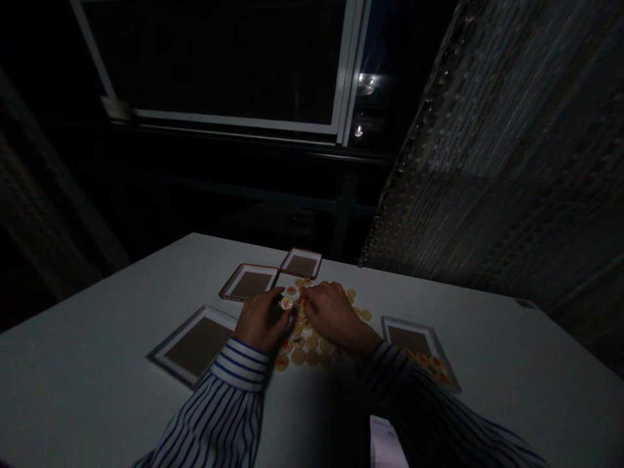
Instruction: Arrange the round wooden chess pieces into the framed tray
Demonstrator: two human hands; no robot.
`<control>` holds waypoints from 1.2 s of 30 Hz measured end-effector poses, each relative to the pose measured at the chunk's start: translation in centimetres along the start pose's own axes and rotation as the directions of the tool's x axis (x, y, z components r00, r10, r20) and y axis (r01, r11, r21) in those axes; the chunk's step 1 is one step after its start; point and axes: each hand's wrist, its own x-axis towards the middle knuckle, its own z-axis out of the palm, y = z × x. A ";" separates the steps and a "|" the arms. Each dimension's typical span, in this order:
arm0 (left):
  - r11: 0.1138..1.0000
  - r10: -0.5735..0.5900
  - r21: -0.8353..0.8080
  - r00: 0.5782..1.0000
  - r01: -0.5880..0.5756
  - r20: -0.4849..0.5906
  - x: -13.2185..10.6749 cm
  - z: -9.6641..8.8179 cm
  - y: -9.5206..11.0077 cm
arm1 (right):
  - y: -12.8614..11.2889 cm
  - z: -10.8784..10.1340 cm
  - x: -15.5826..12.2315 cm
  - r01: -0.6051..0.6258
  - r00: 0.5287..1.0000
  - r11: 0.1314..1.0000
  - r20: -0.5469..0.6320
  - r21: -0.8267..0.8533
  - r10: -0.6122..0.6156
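Observation:
Between the thumb and fingers of my left hand [260,321] is a round xiangqi piece [287,303], its red character facing up. Close beside it, my right hand [333,315] reaches over the pile with fingers curled and pinched at another red-marked xiangqi piece [299,302]. Under and around both hands lie several loose pieces [312,357] on the white table, some with red or black characters, others plain side up. My right hand and forearm hide part of the pile.
Shallow open boxes surround the pile: one at left [195,344], one at far left [251,284] and one at the back [301,264]. A box at right [409,339] holds several red-marked pieces. A bright pale object [385,442] lies at the front edge. The room is dim.

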 end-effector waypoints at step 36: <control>0.955 0.192 -0.243 0.978 -0.168 0.077 -0.6 2.2 5.9 | 5.9 -6.0 -10.4 -0.176 0.978 0.978 -0.096 0.108 0.186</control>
